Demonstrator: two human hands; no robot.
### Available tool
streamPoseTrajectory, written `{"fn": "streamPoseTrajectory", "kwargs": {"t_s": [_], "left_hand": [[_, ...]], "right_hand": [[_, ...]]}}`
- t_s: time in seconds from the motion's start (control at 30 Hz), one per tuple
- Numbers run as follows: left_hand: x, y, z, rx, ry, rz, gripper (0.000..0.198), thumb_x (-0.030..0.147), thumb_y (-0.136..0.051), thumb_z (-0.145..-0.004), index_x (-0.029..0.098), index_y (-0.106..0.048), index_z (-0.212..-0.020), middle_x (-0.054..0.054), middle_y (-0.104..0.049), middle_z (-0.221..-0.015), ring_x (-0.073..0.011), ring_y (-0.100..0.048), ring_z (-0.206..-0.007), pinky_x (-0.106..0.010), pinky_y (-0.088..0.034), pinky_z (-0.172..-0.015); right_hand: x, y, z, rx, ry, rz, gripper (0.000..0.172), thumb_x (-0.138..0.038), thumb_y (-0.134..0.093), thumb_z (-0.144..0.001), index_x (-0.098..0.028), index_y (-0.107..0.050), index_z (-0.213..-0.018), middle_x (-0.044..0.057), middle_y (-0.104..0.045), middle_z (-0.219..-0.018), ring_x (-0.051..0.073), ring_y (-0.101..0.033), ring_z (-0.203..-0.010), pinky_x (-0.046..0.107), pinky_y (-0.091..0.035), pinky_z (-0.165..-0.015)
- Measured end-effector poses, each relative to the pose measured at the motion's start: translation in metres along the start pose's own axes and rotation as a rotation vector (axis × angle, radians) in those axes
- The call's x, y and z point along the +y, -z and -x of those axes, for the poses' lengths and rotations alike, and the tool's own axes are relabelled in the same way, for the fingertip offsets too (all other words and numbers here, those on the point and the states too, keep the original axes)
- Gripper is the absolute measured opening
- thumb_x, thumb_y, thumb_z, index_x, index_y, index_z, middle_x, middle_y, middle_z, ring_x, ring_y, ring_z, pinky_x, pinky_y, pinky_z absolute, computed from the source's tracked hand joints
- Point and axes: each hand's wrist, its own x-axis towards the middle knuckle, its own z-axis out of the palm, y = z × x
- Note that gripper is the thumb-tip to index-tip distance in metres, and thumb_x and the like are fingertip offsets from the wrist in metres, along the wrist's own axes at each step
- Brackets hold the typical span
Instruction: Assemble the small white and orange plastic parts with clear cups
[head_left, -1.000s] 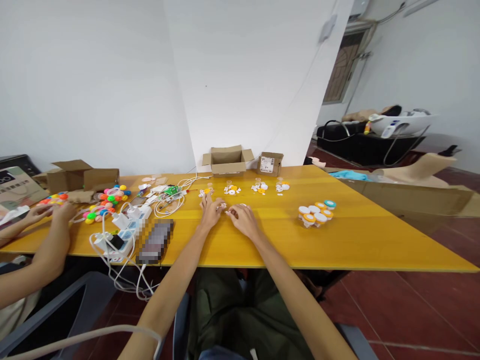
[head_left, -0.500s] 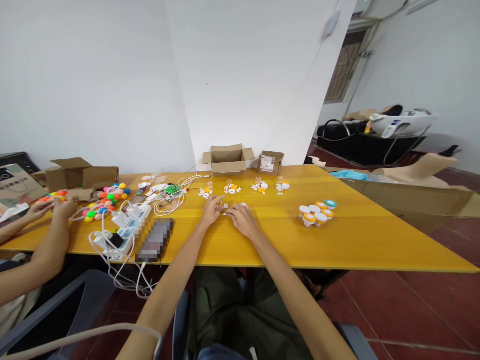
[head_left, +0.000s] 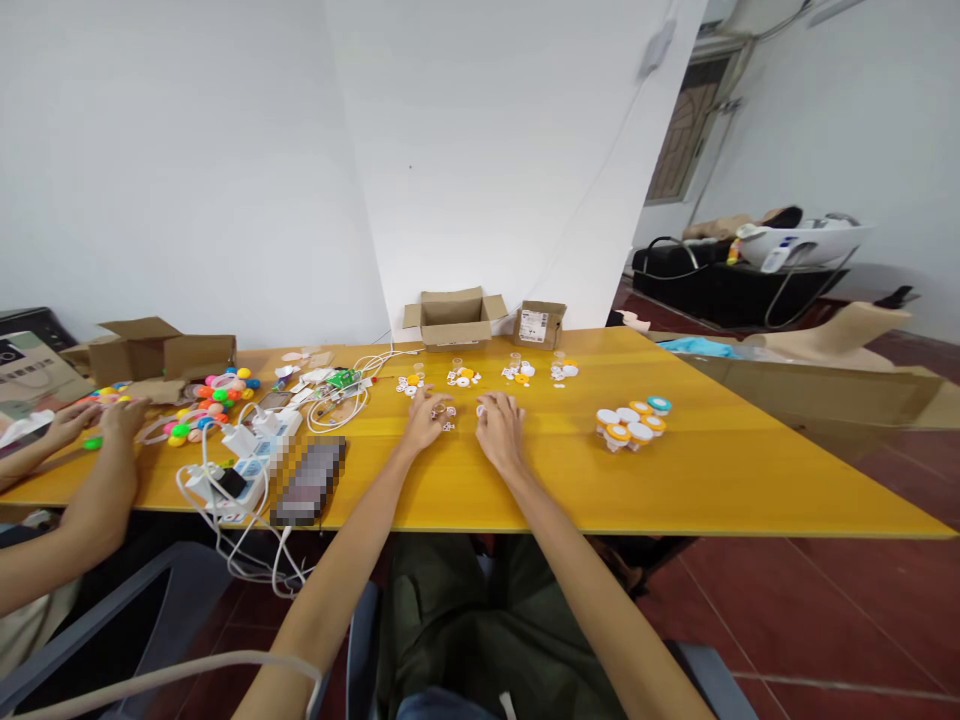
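My left hand (head_left: 424,422) is closed round a small clear plastic cup (head_left: 440,409), partly hidden by the fingers. Just right of it, small white pieces with dark markings (head_left: 449,422) lie on the yellow table (head_left: 465,490). A short gap away, my right hand (head_left: 501,428) bends palm-down, its fingertips on a white disc (head_left: 481,410) of which only an edge shows. Beyond both hands lie separate little groups of parts: white and orange discs (head_left: 465,379), more white and orange pieces (head_left: 520,377), each with a clear cup near it.
Lidded small jars (head_left: 628,424) stand clustered at right. At left are a phone (head_left: 309,482), a white power strip (head_left: 262,455) with tangled cables, and colourful balls (head_left: 217,395). Another person's hands (head_left: 120,418) work at far left. An open cardboard box (head_left: 454,322) stands by the wall.
My right hand has moved slightly right, off the small marked pieces beside my left hand and onto the white disc. The left hand stays nearly in place.
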Motion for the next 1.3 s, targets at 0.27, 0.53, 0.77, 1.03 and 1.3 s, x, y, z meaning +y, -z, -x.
{"fn": "streamPoseTrajectory", "kwargs": {"t_s": [0.27, 0.53, 0.77, 1.03, 1.3], "left_hand": [[-0.001, -0.002, 0.004, -0.066, 0.011, -0.113, 0.020, 0.028, -0.072, -0.079, 0.029, -0.075, -0.098, -0.006, -0.050, -0.143, -0.0329, -0.043, -0.134, -0.052, -0.045, -0.106], [-0.002, -0.001, 0.002, -0.063, 0.006, -0.123, 0.018, 0.027, -0.062, -0.088, 0.029, -0.075, -0.101, -0.008, -0.054, -0.138, -0.0317, -0.044, -0.133, -0.053, -0.045, -0.104], [0.011, 0.005, 0.005, -0.008, -0.019, -0.149, 0.024, 0.031, -0.055, -0.093, 0.031, -0.073, -0.109, -0.007, -0.052, -0.140, -0.0305, -0.045, -0.131, -0.051, -0.042, -0.105], [0.032, 0.009, 0.014, -0.128, -0.199, -0.235, 0.032, 0.024, -0.065, -0.081, 0.030, -0.068, -0.112, -0.005, -0.052, -0.143, -0.0311, -0.041, -0.130, -0.049, -0.037, -0.107], [0.033, 0.009, 0.015, -0.079, -0.197, -0.243, 0.021, 0.030, -0.065, -0.085, 0.026, -0.066, -0.105, -0.007, -0.058, -0.130, -0.0287, -0.044, -0.124, -0.045, -0.035, -0.105]], "right_hand": [[0.002, -0.005, -0.002, -0.119, -0.223, 0.003, 0.035, -0.015, -0.056, -0.083, -0.023, -0.069, -0.115, 0.013, -0.067, -0.120, 0.030, -0.056, -0.109, 0.041, -0.040, -0.089], [0.008, -0.009, -0.003, -0.184, -0.114, -0.085, 0.029, -0.016, -0.061, -0.081, -0.025, -0.070, -0.108, 0.010, -0.071, -0.114, 0.028, -0.062, -0.106, 0.039, -0.044, -0.090], [0.011, -0.018, -0.005, -0.161, 0.005, -0.295, 0.024, -0.015, -0.062, -0.078, -0.025, -0.070, -0.098, 0.006, -0.073, -0.105, 0.024, -0.065, -0.103, 0.037, -0.049, -0.093], [0.020, -0.025, -0.011, -0.137, -0.104, -0.751, 0.022, -0.026, -0.066, -0.075, -0.023, -0.069, -0.097, 0.005, -0.075, -0.102, 0.022, -0.070, -0.090, 0.037, -0.057, -0.084], [0.015, -0.029, -0.008, -0.260, -0.113, -0.964, 0.026, -0.036, -0.075, -0.072, -0.022, -0.069, -0.093, 0.005, -0.076, -0.094, 0.022, -0.072, -0.089, 0.038, -0.059, -0.085]]}}
